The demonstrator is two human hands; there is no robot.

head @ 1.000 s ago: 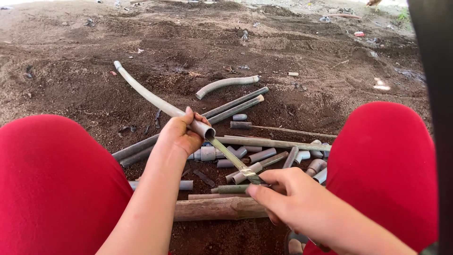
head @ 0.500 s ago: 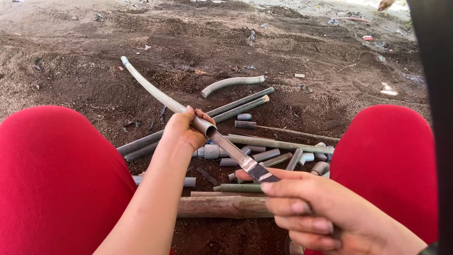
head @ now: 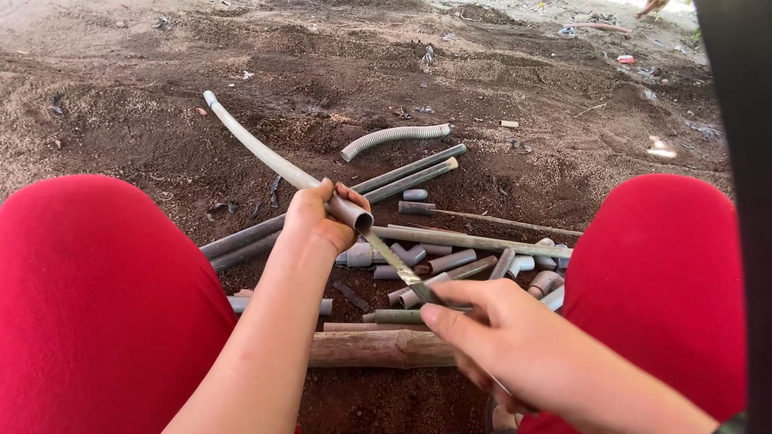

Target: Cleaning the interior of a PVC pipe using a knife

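Smooth matt grey plastic pipe (head: 265, 157), dull metal blade (head: 394, 259), rough wooden log (head: 378, 348), crumbly brown soil (head: 161, 120)

The left hand (head: 315, 215) reaches forward between the knees, its fingers (head: 347, 193) curled in a firm grasp. The right hand (head: 515, 345) sits lower and nearer, fingers pinched together.

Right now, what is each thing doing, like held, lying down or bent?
left hand: closed around the long grey pipe near its open end
long grey pipe: curved, lifted off the soil
right hand: gripping a thin blade
thin blade: tip at the pipe's mouth
corrugated hose: bent, lying on soil
wooden stick: lying flat
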